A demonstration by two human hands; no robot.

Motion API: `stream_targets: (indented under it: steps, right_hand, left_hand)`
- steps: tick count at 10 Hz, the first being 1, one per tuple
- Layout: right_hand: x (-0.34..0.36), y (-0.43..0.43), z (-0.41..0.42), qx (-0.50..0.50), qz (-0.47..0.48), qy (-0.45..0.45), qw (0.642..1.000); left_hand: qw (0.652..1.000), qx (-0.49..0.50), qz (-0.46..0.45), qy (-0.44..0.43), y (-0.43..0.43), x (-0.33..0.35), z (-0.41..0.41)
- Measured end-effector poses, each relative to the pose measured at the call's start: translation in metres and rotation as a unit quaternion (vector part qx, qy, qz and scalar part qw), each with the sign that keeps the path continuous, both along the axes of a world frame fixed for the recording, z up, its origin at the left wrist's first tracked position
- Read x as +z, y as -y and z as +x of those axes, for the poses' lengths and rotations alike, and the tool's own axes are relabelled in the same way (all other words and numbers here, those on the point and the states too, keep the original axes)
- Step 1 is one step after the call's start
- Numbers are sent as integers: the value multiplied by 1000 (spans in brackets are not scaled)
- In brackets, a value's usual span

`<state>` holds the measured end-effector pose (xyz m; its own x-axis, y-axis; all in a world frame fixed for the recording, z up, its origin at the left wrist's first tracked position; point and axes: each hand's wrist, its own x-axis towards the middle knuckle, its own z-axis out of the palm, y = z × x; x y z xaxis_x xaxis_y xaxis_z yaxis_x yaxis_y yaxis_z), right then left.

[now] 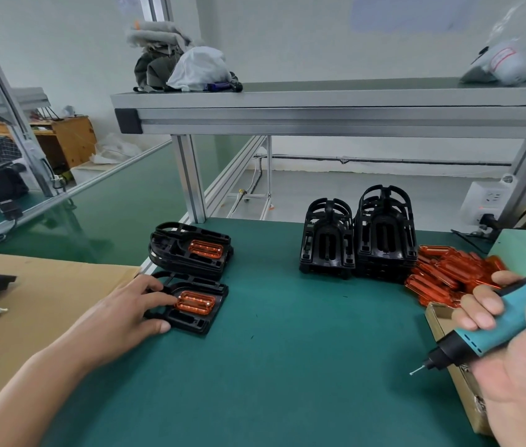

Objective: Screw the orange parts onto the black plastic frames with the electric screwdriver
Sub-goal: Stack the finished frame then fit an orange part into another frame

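Green bench mat (pixel 287 366), stacked black frames (pixel 381 240), orange parts pile (pixel 448 272), cardboard box (pixel 442 321)

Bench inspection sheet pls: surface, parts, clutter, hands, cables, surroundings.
Surface: green bench mat; brown cardboard sheet at left.
Job's things: black plastic frame with orange part, near left; similar stack behind it; bare black frames at back; loose orange parts heaped right.
Clutter: cardboard box at right edge; grey cloth bundle on aluminium shelf.
Hands: left hand rests on near frame; right hand grips teal electric screwdriver.
Cables: black plug in white power strip, far right.
Surroundings: wooden cabinet far left; white wall behind.
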<state>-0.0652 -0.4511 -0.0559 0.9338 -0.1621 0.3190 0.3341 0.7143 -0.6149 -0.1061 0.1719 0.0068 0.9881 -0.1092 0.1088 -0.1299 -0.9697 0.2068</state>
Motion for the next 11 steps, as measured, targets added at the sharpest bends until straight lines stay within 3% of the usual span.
stream_targets:
  steps: [1, 2, 3, 5, 6, 7, 9, 11]
  right_hand:
    - [81, -113, 27, -50, -21, -11, 998]
    - [73, -118, 8, -84, -43, -27, 995]
    - [72, -109, -4, -62, -30, -6, 998]
    - [77, -109, -11, -37, -22, -18, 999]
    - [79, -109, -12, -36, -25, -29, 999]
    - [82, -111, -13, -38, -15, -41, 998]
    - [80, -106, -12, -29, 4, -50, 998]
    - [81, -104, -11, -28, 18, -54, 998]
  left_hand:
    - [999, 19, 36, 12, 7, 2, -4]
    - [994, 29, 62, 89, 27, 13, -5]
    - [989, 8, -24, 146, 66, 25, 4]
    - [961, 20, -255, 101, 165, 31, 51]
    - [951, 38, -297, 80, 203, 33, 84]
    - [955, 56, -281, 80, 232, 38, 115]
    - [984, 107, -127, 57, 265, 48, 157]
    - [987, 112, -102, 53, 268, 42, 172]
